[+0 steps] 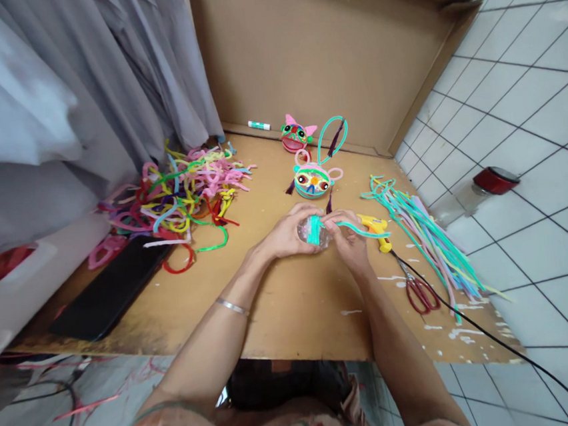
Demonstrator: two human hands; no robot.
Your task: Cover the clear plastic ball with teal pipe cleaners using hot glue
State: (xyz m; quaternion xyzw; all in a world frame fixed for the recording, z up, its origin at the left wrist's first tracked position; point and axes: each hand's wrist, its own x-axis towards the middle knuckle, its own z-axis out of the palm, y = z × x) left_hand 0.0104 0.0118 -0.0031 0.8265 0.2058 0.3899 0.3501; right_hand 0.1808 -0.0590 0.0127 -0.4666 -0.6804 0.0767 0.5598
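Observation:
In the head view, my left hand (289, 234) is closed around a small clear round plastic piece (304, 233) partly wrapped in turquoise pipe cleaner. My right hand (347, 234) pinches the turquoise pipe cleaner (374, 234) at the side of that piece, and its loose end sticks out to the right. Just beyond the hands sits a finished-looking animal head (314, 182) of coloured pipe cleaners, with dark tassels and a turquoise loop. A yellow glue gun (384, 243) lies right beside my right hand, partly behind it.
Red-handled scissors (422, 295) and a bundle of straight pipe cleaners (435, 245) lie at the right. A tangled pile of pipe cleaners (200, 181) and a black phone-like slab (113, 290) lie at the left. Behind stand a second animal head (295, 136), a marker (259, 125) and a cardboard wall (308, 50).

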